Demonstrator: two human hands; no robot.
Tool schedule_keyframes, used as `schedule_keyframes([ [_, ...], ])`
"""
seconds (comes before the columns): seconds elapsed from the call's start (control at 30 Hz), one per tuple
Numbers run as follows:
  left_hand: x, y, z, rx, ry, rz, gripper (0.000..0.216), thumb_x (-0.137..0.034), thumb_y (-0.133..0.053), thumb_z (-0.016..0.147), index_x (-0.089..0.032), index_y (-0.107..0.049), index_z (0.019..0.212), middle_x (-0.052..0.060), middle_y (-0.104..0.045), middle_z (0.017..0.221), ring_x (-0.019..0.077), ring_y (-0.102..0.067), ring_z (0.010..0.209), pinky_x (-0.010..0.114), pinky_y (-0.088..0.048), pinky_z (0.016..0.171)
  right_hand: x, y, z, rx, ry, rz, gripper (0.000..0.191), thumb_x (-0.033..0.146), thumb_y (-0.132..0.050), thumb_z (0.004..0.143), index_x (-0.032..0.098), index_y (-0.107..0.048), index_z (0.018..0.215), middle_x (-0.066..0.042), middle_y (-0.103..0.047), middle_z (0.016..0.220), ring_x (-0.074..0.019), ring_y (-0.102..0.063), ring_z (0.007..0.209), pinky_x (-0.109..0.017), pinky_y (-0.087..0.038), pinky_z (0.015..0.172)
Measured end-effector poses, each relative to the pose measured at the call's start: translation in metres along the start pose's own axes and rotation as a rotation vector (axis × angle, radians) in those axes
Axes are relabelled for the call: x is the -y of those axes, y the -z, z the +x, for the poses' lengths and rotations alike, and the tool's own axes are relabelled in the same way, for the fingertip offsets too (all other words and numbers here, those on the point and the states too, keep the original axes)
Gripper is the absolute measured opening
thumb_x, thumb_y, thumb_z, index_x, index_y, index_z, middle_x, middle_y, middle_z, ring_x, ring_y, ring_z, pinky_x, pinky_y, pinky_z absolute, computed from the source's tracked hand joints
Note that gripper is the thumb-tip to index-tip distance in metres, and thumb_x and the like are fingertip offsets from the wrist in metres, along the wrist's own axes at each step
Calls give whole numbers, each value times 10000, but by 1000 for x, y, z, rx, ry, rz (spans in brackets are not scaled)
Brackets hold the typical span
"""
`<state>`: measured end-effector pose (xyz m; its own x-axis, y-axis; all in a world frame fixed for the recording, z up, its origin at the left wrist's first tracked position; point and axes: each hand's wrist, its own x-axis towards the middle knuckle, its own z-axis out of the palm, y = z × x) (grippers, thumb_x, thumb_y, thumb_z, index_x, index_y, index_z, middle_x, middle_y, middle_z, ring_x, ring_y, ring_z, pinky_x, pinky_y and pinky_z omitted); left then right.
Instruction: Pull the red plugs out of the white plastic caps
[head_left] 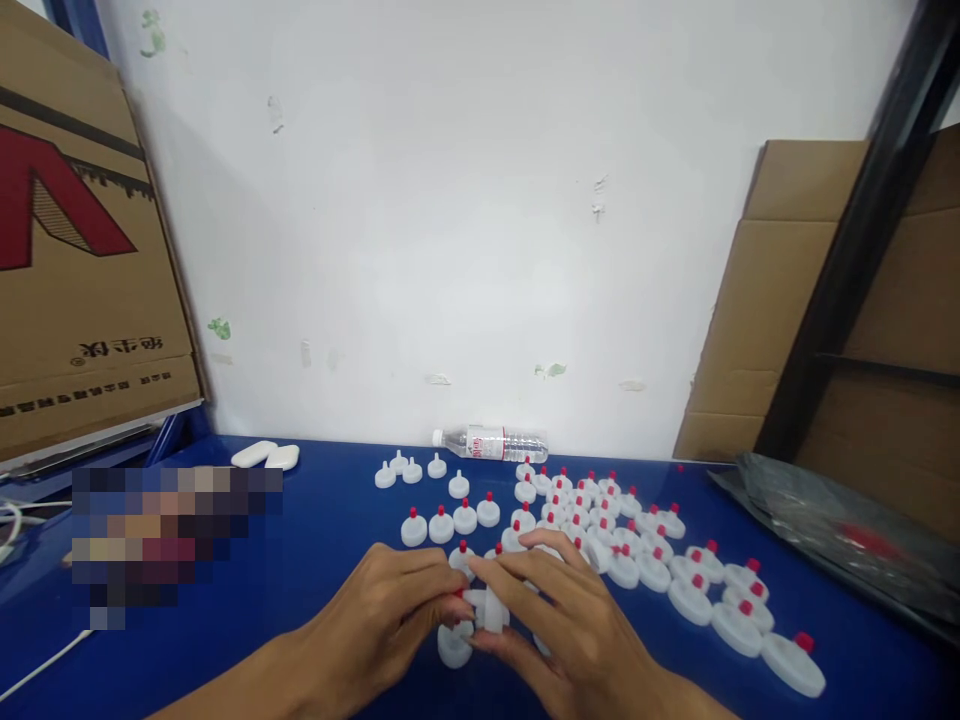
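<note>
My left hand [390, 610] and right hand [570, 620] meet low on the blue desk [300, 560], both pinching one white cap [484, 607] between fingertips; a second cap [454, 645] lies just below them, capped rows [645, 550] spreading right

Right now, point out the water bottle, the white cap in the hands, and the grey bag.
water bottle [491, 443], head view, label.
white cap [491, 608], head view, body between fingers.
grey bag [817, 510], head view, crumpled top.
</note>
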<state>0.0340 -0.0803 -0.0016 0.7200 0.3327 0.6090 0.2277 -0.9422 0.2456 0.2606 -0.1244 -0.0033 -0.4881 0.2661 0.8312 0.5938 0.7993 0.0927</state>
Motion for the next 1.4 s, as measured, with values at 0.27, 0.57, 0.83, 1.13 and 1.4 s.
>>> schedule_keyframes([
  [0.27,-6,1,1,84,73,-194,238,-142,-462,1035,-174,-550,816,-22,-546,702,102,-468,601,229,-325,574,0,2,-2,1,43,-15,297,307,-551,1029,110,-621,1240,-87,-759,934,-157,-713,799,-372,-502,961],
  [0.57,-8,1,5,98,108,-314,241,-112,-453,1012,-155,-585,814,-14,-550,694,91,-475,572,203,-359,570,1,2,0,3,64,-47,259,257,-542,1032,100,-643,1211,-75,-754,949,-137,-706,806,-355,-410,1066],
  [0.83,-6,5,8,38,-2,-83,256,-132,-454,1029,-155,-583,809,-6,-546,682,106,-458,573,241,-317,537,-1,4,4,-12,85,-91,257,262,-569,1021,111,-655,1210,-63,-757,953,-135,-703,829,-358,-368,1119],
  [1.13,11,4,5,-216,28,10,164,-173,-602,996,-213,-666,1142,-2,-662,818,99,-530,606,215,-395,569,-2,1,4,98,-79,-91,404,315,-505,1044,129,-522,1403,-78,-728,1087,-180,-685,983,-436,-333,1153],
  [1.4,28,28,9,77,41,304,220,-181,-467,993,-176,-578,804,-3,-544,684,141,-460,594,296,-319,556,-2,6,3,126,-116,-41,379,200,-489,1013,144,-501,1388,-84,-716,1113,-179,-675,1011,-477,-349,1133],
])
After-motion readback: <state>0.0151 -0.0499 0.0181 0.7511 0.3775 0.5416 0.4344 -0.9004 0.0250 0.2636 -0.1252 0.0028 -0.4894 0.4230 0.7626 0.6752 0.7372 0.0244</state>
